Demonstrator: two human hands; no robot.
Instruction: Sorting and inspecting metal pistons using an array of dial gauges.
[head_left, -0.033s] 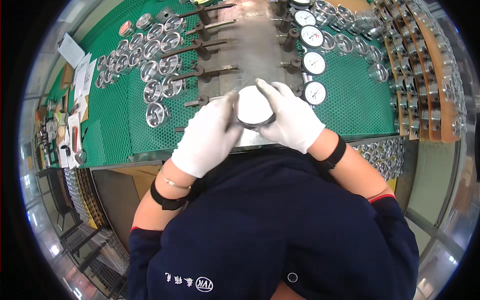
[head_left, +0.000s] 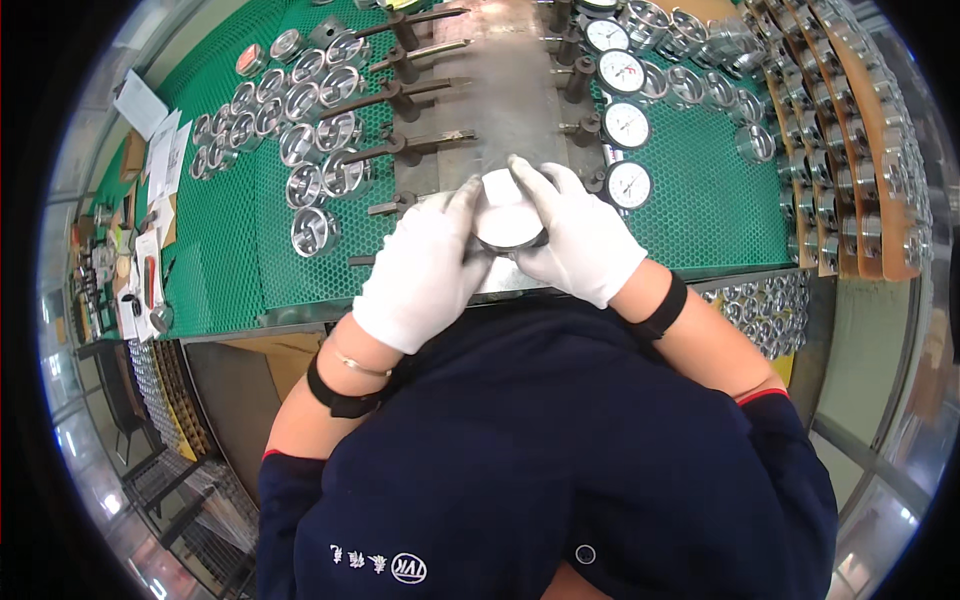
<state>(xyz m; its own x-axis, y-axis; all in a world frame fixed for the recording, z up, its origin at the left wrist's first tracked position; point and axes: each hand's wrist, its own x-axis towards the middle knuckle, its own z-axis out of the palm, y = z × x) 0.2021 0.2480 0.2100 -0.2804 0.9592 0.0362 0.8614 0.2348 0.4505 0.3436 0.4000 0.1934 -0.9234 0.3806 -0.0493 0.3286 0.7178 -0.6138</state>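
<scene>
A round metal piston with a bright, pale crown and a dark lower rim is between my two gloved hands, at the near end of the metal fixture. My left hand, in a white glove, is closed against the piston's left side. On the opposite side, my right hand, gloved alike, curls its fingers round the piston. The piston's underside and some fingertips are hidden. Just beyond my right hand stands the nearest dial gauge, in a row of several along the fixture.
Several pistons stand on the green mat at left; more stand at right. Dark clamp rods jut over the fixture. Stacked pistons with brown cardboard dividers rise at far right. Papers lie at far left.
My left hand has shifted slightly to the right, its fingers further up the piston's side. My right hand and the piston have hardly moved.
</scene>
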